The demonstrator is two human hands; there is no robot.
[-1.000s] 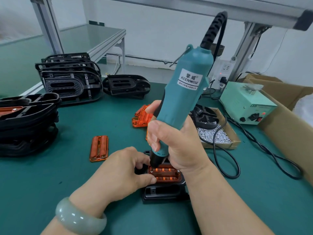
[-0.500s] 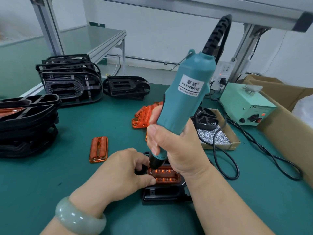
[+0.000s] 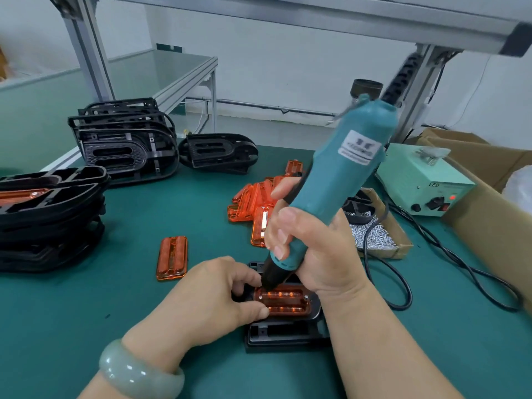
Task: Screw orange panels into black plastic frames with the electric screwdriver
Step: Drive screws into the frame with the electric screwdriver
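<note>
My right hand [image 3: 313,249] wraps the smooth teal electric screwdriver [image 3: 339,180], which is tilted with its black nose down at the far-left corner of the orange panel [image 3: 283,300]. The bit is hidden, probably seated. My left hand [image 3: 213,295] pinches the black frame [image 3: 285,332] by its left edge, thumb on the ribbed translucent panel. Left of my grip a loose panel [image 3: 172,257] lies on open green mat [image 3: 121,298]; to the right, a looping cable [image 3: 408,289].

Your green-topped table [image 3: 86,326] carries one black frame [image 3: 285,335] right in front of you. From it, a loose orange panel [image 3: 172,258] lies flat at 10 o'clock and a heap of orange panels [image 3: 253,197] at 12. A cardboard tray of screws [image 3: 383,240] sits at 2, near a pale green power box [image 3: 423,182], and a black cable [image 3: 407,292] loops at 3. A stack of black frames [image 3: 49,214] sits at 9, a second stack [image 3: 123,145] at 11
</note>
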